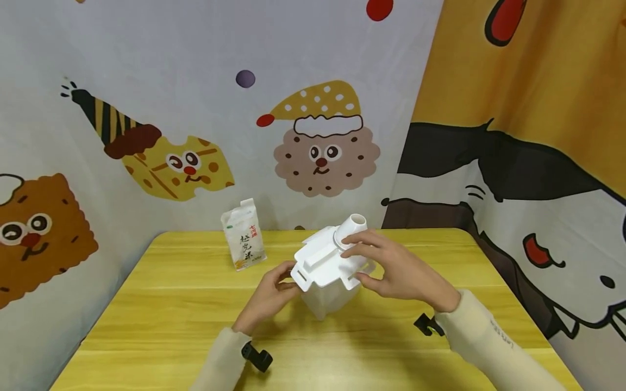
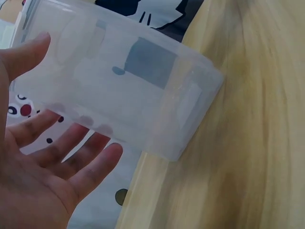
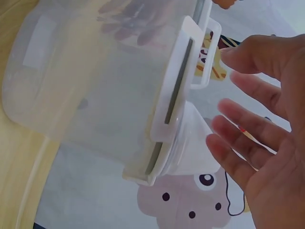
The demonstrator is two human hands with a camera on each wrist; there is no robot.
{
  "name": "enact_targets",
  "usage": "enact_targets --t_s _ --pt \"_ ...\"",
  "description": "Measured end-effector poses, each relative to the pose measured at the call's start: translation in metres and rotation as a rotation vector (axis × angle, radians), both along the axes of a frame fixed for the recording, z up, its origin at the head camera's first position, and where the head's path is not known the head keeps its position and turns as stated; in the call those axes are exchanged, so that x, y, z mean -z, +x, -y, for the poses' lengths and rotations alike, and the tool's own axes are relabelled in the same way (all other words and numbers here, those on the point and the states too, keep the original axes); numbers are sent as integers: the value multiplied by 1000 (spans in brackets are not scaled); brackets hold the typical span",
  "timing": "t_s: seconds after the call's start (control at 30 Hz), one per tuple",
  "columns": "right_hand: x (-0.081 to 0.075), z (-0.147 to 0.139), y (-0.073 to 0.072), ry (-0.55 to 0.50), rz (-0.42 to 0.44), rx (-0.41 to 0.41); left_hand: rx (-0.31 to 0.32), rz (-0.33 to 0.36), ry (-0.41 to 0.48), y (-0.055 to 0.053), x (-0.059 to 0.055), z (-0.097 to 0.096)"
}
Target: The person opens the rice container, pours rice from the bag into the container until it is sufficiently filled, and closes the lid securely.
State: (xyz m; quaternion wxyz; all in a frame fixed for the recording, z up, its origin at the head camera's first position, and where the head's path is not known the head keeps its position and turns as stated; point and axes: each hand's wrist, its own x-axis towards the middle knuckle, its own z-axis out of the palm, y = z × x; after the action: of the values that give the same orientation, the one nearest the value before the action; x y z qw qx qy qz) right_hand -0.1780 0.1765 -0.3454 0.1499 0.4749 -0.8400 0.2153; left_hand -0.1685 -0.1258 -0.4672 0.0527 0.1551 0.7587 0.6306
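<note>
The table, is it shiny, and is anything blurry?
Head view: a pale shine on the table low in the picture, soft shadow right of it; left wrist view: dark print on the cloth looks faded through the cloudy box; right wrist view: the left hand looks smudgy behind that box.

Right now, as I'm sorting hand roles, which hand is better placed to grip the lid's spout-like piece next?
Probably the right hand: it is close beside the spout-like piece and grips nothing. The left hand holds the opposite side of the container, farther away, and could steady it.
</note>
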Motion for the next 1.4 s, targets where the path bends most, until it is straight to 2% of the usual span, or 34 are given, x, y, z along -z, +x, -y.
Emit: enact_targets --t_s 0.1,0.37,0.57,0.73,0.83,1.07,1.2,1.4 --pt "-2 -2 -3 -38 -7 12 -12 -9 2 3 -1 -2" --pt "-1 -5 -19 -172 -45 56 -95 -59 -34 11 2 -11" --pt "3 -6 -32 -204 36 140 -150 -86 -44 17 2 -20" --pt "6 -5 -40 -230 122 159 -182 -92 -21 21 0 -27" --pt "7 -5 -42 -237 139 155 -189 -87 -21 23 0 -30" --pt "9 -2 -43 -233 114 157 -189 -80 -39 22 -1 -29" --pt "9 -2 -41 -235 113 173 -164 -79 -36 18 1 -25" --pt "10 -3 -35 -244 122 215 -99 -33 1 12 2 -17"
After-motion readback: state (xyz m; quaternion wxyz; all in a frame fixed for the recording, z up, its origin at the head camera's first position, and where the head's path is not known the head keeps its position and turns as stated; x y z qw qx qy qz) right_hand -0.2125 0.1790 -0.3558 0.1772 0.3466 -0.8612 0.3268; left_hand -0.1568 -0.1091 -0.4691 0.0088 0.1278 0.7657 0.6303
